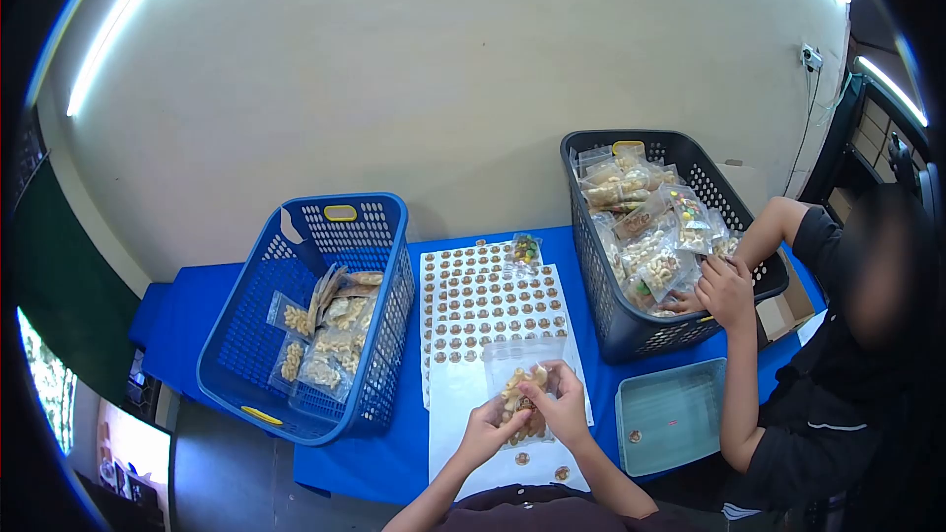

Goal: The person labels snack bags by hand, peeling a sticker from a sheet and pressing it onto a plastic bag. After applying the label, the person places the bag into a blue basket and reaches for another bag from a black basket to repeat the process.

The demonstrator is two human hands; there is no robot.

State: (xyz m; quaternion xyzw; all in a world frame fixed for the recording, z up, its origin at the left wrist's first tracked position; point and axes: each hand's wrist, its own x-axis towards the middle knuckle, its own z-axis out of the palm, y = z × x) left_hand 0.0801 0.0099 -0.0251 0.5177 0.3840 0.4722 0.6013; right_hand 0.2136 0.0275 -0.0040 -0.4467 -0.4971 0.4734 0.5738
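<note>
Both my hands hold one clear bag of pale snacks over the white sticker sheets. My left hand grips its lower left side, and my right hand pinches it at the right, thumb on the front. The bag's clear upper part lies flat, away from me. Under and beyond it are sheets with rows of round brown stickers; a few stickers also show near my body. A small bag with colourful contents lies at the sheets' top right corner.
At the left stands a blue basket with several snack bags. A black basket full of bags stands at the right, a co-worker's hands in it. Nearer is a teal tray with a sticker. A blue cloth covers the table.
</note>
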